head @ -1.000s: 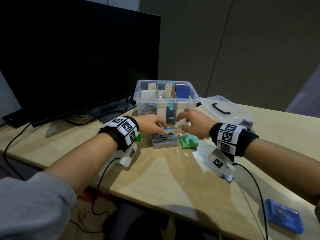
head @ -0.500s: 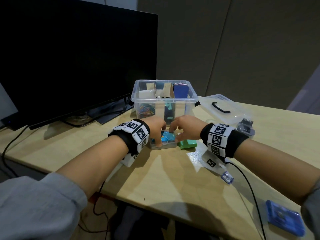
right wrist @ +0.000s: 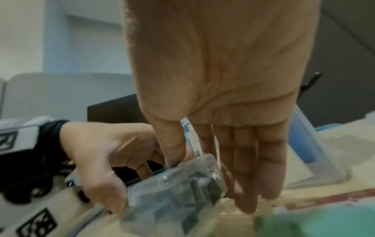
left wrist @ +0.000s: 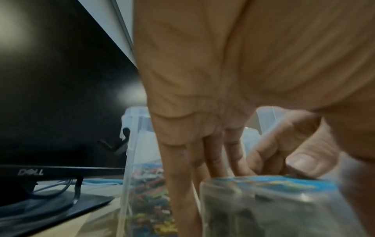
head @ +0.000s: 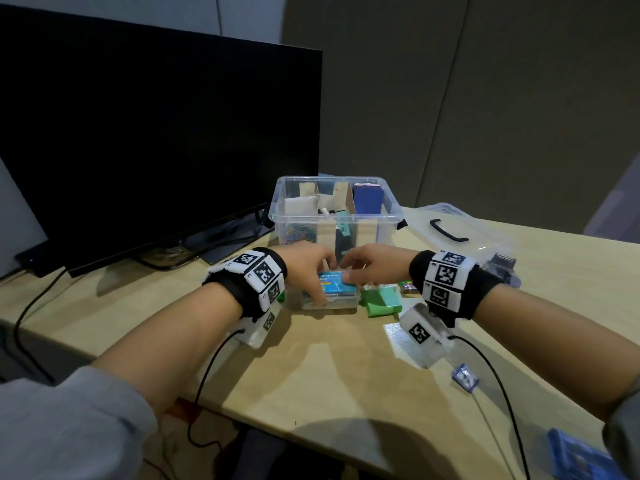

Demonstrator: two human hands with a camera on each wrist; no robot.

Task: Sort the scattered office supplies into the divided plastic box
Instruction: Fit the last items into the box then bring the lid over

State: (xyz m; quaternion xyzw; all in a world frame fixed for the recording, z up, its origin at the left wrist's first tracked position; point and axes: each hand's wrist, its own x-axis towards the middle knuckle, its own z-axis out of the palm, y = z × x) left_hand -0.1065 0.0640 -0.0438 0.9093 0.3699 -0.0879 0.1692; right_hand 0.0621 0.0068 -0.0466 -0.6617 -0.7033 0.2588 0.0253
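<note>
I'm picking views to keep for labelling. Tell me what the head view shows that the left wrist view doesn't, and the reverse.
Only the head view shows the green item, the detached lid with its black handle, and the blue case at the table edge. Only the left wrist view shows the monitor's DELL logo. Both show the left hand gripping the small clear case with its blue label, and the divided plastic box.

A light wooden desk (head: 339, 368) fills the foreground. On the desk's left rear stands a large dark monitor (head: 149, 133) — its screen black, cables trailing from its base. Behind the desk rise grey-green wall panels (head: 485, 98) — dim, evenly lit, split by slanting seams.
</note>
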